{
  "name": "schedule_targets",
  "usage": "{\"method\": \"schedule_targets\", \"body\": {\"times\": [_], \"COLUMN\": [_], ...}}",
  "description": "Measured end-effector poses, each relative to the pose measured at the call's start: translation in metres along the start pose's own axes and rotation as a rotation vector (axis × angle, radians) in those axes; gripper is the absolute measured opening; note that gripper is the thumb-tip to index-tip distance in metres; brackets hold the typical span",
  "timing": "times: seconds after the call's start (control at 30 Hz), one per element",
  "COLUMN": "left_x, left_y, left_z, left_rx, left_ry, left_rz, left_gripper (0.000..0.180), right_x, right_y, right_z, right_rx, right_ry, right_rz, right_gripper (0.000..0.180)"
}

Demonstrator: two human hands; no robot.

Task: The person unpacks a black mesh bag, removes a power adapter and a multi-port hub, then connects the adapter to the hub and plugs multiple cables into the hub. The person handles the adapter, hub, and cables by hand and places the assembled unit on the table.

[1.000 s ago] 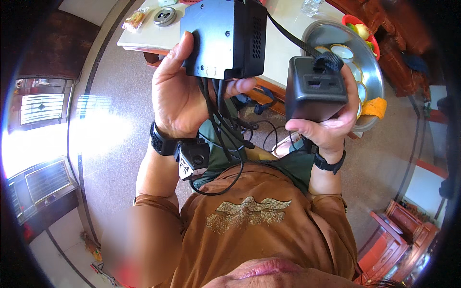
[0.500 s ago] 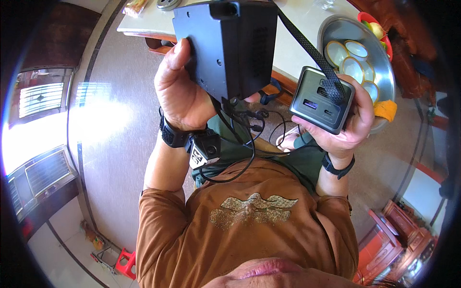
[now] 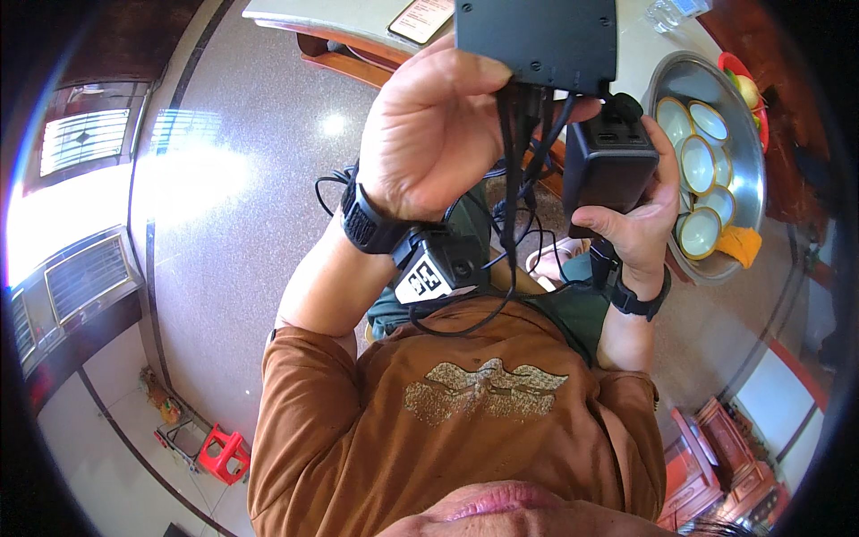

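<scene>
My left hand [image 3: 434, 134] grips a flat black box [image 3: 541, 40] with screws along its face, its thumb on the near edge. Several black cables [image 3: 512, 170] hang from the box and loop down over my lap. Close by on the right, my right hand [image 3: 649, 233] is wrapped round a dark power bank [image 3: 610, 174] with ports in its upper end. The two devices are nearly touching. A small black and white camera [image 3: 438, 268] is strapped to my left wrist, and a black band [image 3: 642, 304] circles my right wrist.
Ahead stands a pale-topped table [image 3: 313, 12] with a phone [image 3: 420, 20] and a clear plastic bottle [image 3: 673, 12]. At right, a metal basin [image 3: 753, 170] holds several bowls [image 3: 698, 166] and an orange cloth [image 3: 741, 246]. A red stool [image 3: 224, 454] stands at lower left.
The black box has turned and moved right, now showing its screwed face and hanging cables. The power bank has rotated so its port end tilts away. The phone and bottle show more fully.
</scene>
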State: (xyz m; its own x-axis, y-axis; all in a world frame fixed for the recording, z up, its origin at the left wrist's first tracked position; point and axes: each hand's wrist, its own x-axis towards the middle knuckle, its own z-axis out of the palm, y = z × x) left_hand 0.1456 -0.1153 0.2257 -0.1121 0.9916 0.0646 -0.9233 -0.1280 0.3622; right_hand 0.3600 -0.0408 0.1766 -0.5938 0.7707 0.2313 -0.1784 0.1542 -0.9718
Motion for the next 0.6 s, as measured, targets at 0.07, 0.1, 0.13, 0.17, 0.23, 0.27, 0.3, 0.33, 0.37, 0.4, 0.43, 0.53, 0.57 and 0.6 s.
{"method": "schedule_targets", "body": {"times": [0.07,0.1,0.13,0.17,0.23,0.27,0.3,0.33,0.37,0.4,0.43,0.53,0.57,0.6], "left_x": [0.007,0.011,0.015,0.018,0.023,0.025,0.023,0.021,0.020,0.019,0.019,0.019,0.020,0.020], "left_y": [-0.002,-0.002,0.000,0.002,0.000,-0.002,-0.005,-0.007,-0.007,-0.008,-0.010,-0.016,-0.017,-0.018], "left_z": [-0.002,-0.003,-0.003,-0.004,-0.005,-0.006,-0.007,-0.008,-0.010,-0.013,-0.015,-0.024,-0.025,-0.027], "left_rx": [0.088,0.133,0.153,0.186,0.061,-0.002,-0.008,-0.013,-0.110,-0.129,-0.147,-0.286,-0.294,-0.302], "left_ry": [-0.009,0.059,0.031,0.010,0.012,0.012,0.082,0.155,0.114,0.151,0.187,0.252,0.257,0.262], "left_rz": [0.001,-0.031,-0.047,-0.074,-0.065,-0.060,-0.054,-0.048,-0.067,-0.083,-0.100,-0.151,-0.154,-0.158], "left_gripper": [0.047,0.035,0.041,0.047,0.049,0.051,0.051,0.051,0.048,0.046,0.045,0.041,0.041,0.040], "right_x": [0.001,0.001,0.001,0.001,0.001,0.001,0.002,0.003,0.004,0.005,0.011,0.021,0.022,0.023], "right_y": [0.000,-0.001,-0.003,-0.005,-0.008,-0.007,-0.004,-0.001,0.004,0.009,0.014,0.022,0.021,0.019], "right_z": [-0.003,-0.005,-0.009,-0.012,-0.019,-0.021,-0.022,-0.021,-0.019,-0.017,-0.017,-0.014,-0.015,-0.015], "right_rx": [0.060,0.104,0.148,0.145,0.202,0.268,0.413,0.565,0.714,0.789,0.844,0.901,0.836,0.769], "right_ry": [0.000,-0.001,0.000,0.006,-0.024,-0.039,-0.078,-0.098,-0.144,-0.161,-0.216,-0.275,-0.227,-0.179], "right_rz": [0.084,0.129,0.176,0.187,0.328,0.379,0.414,0.442,0.423,0.376,0.342,0.278,0.295,0.313], "right_gripper": [0.107,0.107,0.107,0.108,0.111,0.111,0.110,0.108,0.109,0.109,0.106,0.108,0.112,0.116]}}
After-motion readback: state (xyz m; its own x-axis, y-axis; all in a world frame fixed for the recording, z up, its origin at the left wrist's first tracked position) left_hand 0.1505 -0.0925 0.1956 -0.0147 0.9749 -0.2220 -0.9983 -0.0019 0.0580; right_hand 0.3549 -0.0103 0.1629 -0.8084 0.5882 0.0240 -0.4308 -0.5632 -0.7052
